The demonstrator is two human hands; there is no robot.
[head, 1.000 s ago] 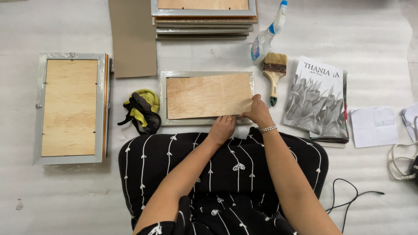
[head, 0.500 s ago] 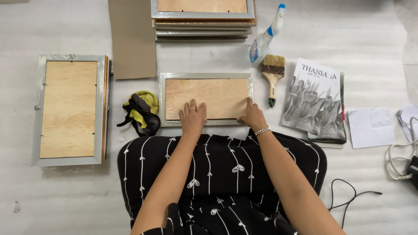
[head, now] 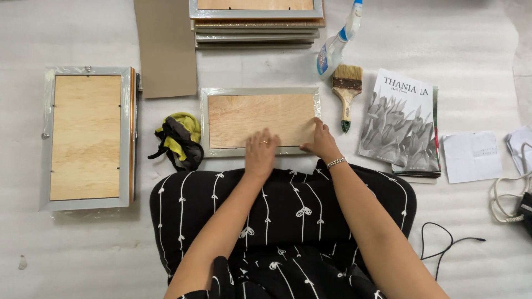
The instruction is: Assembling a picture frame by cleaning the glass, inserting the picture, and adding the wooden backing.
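A silver picture frame (head: 260,91) lies face down before me, its plywood backing board (head: 249,113) upward. My left hand (head: 261,152) rests flat on the near edge of the board, fingers spread. My right hand (head: 317,141) presses on the board's near right corner, fingertips on the wood; a bracelet sits on that wrist. Neither hand holds anything. My lap in a black patterned dress fills the bottom of the view.
Another face-down frame (head: 86,138) lies at left, a yellow-grey cloth (head: 177,141) beside it. Stacked frames (head: 255,25) and brown cardboard (head: 166,47) sit at the back. A spray bottle (head: 335,47), paintbrush (head: 347,91), prints (head: 402,122), papers (head: 471,155) and cable (head: 507,199) lie right.
My left hand slid left along the near edge, then back toward the middle. My right hand stayed at the near right corner.
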